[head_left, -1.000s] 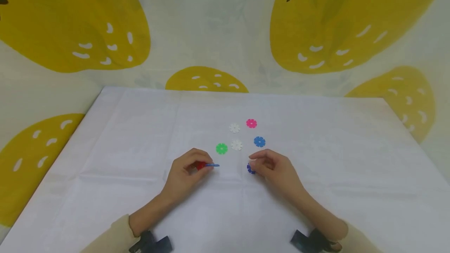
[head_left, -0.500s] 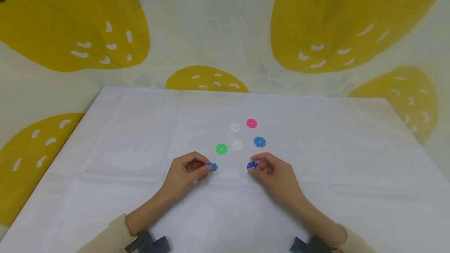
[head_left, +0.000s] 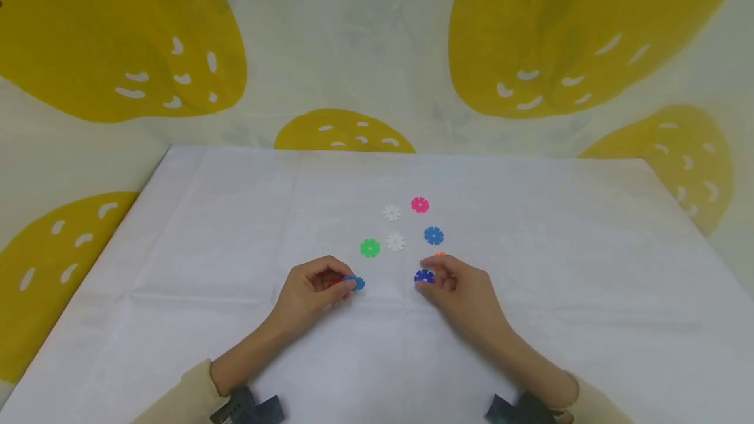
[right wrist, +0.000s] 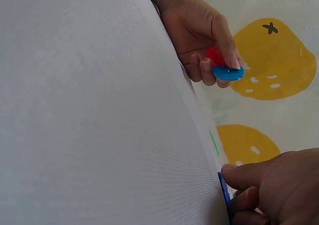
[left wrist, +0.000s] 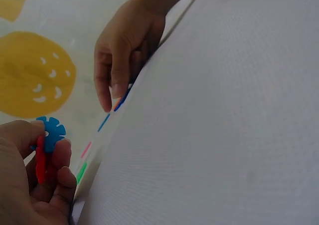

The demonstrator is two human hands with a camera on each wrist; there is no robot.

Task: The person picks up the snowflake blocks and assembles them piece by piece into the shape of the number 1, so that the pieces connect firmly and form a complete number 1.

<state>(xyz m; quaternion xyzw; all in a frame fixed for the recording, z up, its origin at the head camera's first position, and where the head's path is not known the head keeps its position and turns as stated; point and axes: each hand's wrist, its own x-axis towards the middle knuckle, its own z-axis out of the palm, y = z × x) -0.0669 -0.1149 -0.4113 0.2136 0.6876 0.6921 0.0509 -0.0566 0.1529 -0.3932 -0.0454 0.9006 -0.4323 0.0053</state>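
Between thumb and fingers, my left hand [head_left: 315, 286] pinches a pair of notched plastic snowflake discs, a light blue disc [left wrist: 52, 134] joined at an angle to a red disc [right wrist: 214, 56]. My right hand [head_left: 465, 290] is low at the table, its thumb and fingers at the edges of a dark blue snowflake disc [head_left: 424, 276]. Part of that disc is hidden by the fingers. Just behind the right hand, an orange disc [head_left: 440, 254] shows only its far edge.
Farther back on the white-covered table [head_left: 235, 228] lie a green disc [head_left: 370, 248], two white discs [head_left: 395, 242], a blue disc [head_left: 434, 235] and a pink disc [head_left: 420, 205]. A patterned cloth [head_left: 353, 51] hangs behind the table.
My left hand has turned the joined discs, so the light blue one shows its face instead of its edge. The right hand has shifted slightly, showing more of the dark blue disc and uncovering the orange edge.
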